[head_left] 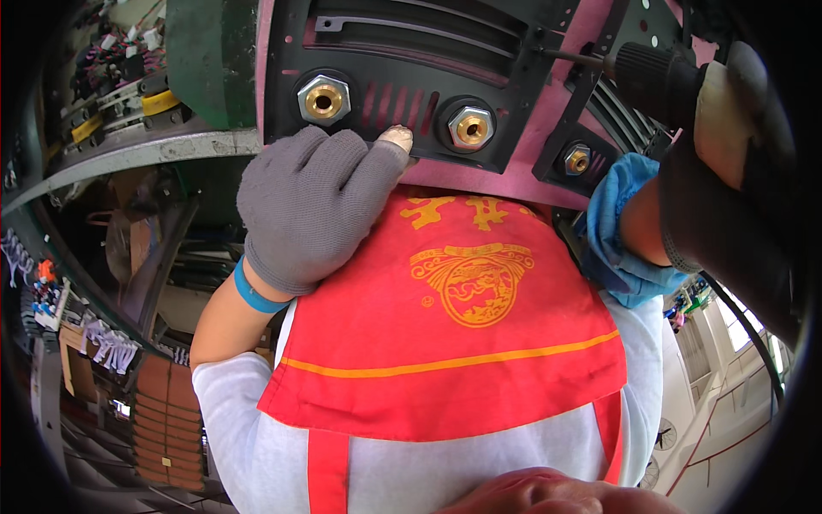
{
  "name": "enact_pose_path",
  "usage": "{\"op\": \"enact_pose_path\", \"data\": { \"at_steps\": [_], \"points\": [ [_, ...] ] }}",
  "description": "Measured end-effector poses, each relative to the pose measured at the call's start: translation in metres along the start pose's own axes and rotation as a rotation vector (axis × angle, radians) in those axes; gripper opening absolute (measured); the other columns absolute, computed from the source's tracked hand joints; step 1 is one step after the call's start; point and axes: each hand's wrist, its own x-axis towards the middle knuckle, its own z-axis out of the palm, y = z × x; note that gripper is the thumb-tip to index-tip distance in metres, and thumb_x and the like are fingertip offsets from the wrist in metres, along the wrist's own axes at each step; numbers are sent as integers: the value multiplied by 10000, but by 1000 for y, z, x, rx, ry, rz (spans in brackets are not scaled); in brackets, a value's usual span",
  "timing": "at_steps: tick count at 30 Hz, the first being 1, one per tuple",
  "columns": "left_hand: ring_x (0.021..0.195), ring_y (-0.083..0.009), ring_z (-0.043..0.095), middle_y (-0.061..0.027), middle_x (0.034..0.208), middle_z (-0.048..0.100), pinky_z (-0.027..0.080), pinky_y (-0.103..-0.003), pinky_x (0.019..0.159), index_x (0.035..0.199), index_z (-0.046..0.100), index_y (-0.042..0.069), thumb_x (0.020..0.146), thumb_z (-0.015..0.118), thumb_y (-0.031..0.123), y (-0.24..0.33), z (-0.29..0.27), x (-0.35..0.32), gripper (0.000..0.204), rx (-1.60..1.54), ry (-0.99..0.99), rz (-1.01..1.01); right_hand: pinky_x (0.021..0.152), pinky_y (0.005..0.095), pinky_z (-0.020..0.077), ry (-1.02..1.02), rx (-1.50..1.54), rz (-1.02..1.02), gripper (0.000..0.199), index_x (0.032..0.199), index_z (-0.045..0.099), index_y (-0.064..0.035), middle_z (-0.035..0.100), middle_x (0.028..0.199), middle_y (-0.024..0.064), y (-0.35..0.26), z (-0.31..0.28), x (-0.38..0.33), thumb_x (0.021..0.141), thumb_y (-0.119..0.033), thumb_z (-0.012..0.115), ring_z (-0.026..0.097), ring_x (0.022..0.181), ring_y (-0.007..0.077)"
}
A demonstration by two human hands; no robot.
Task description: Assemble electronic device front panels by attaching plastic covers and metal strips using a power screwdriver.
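My left hand (312, 201), in a grey knit glove, grips the near edge of a black metal panel (282, 111). Its fingers are curled, and its thumb, with a pale tip, presses by the slots between two brass fittings with hex nuts, a left one (324, 100) and a right one (469, 128). At the upper right my gloved right hand (728, 111) is closed around a black powered screwdriver (655, 73). The driver's thin bit reaches left to the panel's right edge, near a small hole. Whether a screw sits at the tip is too small to tell.
A second black panel (591, 128) with a brass fitting lies to the right on the pink surface (531, 141). A metal rail (163, 154) runs on the left, with parts and yellow pieces beyond it. A dark cable (741, 317) hangs at the right. My red apron (377, 325) is close below the panel.
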Motion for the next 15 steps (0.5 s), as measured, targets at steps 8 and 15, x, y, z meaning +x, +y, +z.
{"op": "enact_pose_path", "data": {
  "at_steps": [8,15],
  "points": [
    [526,-198,477,-19,610,447,364,-306,455,897,691,115,659,823,148,2,3,8,273,-44,1,-39,645,330,398,-1,-6,12,562,1013,546,-64,534,911,104,26,75,47,926,-617,492,494,708,183],
    [542,-188,502,-15,622,461,381,-308,460,874,665,124,688,793,173,7,4,5,231,-56,12,-26,643,327,393,-40,3,5,560,1006,551,-69,534,909,97,26,78,57,923,-620,496,490,704,177]
  ]
}}
